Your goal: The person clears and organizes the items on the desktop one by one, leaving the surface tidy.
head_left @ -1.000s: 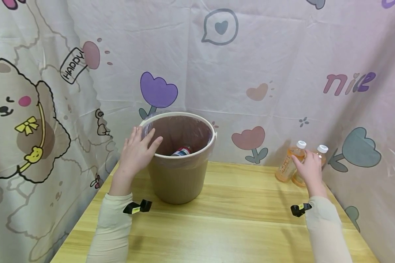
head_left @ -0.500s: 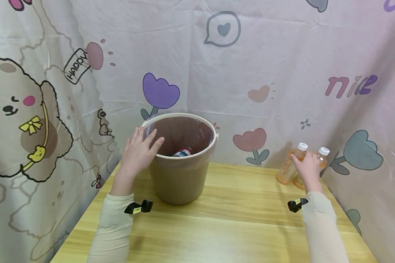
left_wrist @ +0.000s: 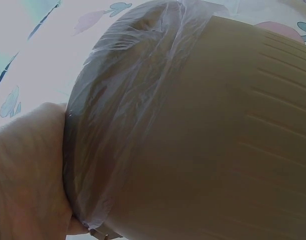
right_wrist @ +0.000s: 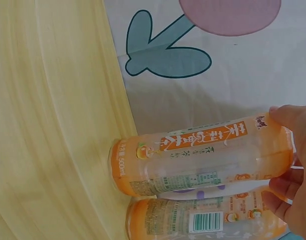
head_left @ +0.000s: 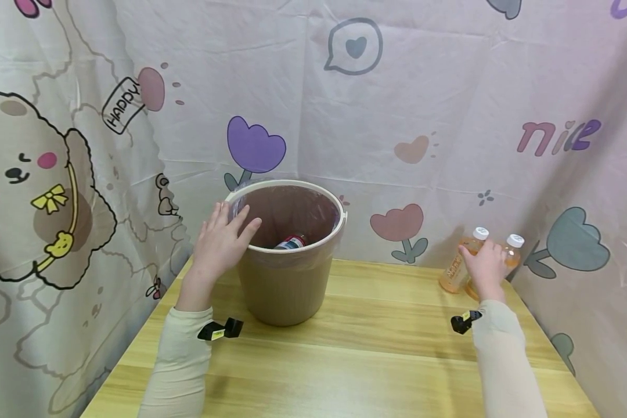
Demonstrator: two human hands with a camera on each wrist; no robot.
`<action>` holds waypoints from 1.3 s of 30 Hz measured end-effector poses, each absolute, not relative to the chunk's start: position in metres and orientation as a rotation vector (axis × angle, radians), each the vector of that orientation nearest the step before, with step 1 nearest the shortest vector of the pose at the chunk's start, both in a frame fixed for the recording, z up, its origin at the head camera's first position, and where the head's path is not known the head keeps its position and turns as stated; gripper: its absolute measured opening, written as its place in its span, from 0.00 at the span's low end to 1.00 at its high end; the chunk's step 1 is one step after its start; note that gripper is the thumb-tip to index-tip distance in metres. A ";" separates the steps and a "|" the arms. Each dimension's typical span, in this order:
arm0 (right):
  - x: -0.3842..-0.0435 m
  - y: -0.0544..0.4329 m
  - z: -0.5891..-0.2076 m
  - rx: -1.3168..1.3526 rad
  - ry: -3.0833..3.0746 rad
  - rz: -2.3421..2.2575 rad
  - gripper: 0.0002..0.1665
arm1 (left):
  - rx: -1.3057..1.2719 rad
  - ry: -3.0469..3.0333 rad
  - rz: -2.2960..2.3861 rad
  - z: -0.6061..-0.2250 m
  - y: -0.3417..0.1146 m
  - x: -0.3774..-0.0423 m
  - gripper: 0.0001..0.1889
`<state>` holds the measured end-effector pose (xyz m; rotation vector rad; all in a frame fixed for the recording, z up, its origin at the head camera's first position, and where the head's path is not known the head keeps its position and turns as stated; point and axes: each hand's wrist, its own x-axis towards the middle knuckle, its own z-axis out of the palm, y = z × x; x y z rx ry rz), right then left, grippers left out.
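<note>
A brown wastebasket (head_left: 284,290) with a cream rim and clear plastic liner (left_wrist: 125,100) stands left of the table's middle. On its left rim rests my left hand (head_left: 216,247), fingers spread and fairly straight. At the right back, two clear plastic bottles with orange bands and white caps stand side by side. My right hand (head_left: 486,267) grips the left bottle (right_wrist: 192,157) near its top, thumb on one side and curled fingers on the other. Those fingers are close against the second bottle (right_wrist: 202,220); whether they touch it I cannot tell.
Inside the wastebasket lies a bottle (head_left: 291,242) with a red, white and blue label, partly hidden by the rim. A wooden table (head_left: 345,371) carries everything. Printed cloth (head_left: 345,116) hangs close behind the bottles and along both sides.
My right wrist and forearm have shifted left, and the right hand has closed in on the left bottle. The head view has turned slightly. My left hand stays on the rim.
</note>
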<state>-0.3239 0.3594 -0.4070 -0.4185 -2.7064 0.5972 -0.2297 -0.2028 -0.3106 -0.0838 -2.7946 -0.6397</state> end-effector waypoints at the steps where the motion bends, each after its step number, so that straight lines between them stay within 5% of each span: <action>1: -0.323 0.359 -0.407 -0.423 -2.708 0.594 0.50 | -0.084 -2.794 -0.642 -0.311 -0.203 -0.230 0.44; 39: -0.294 0.331 -0.434 -0.280 -2.445 0.833 0.45 | -0.088 -2.789 -0.645 -0.311 -0.202 -0.230 0.44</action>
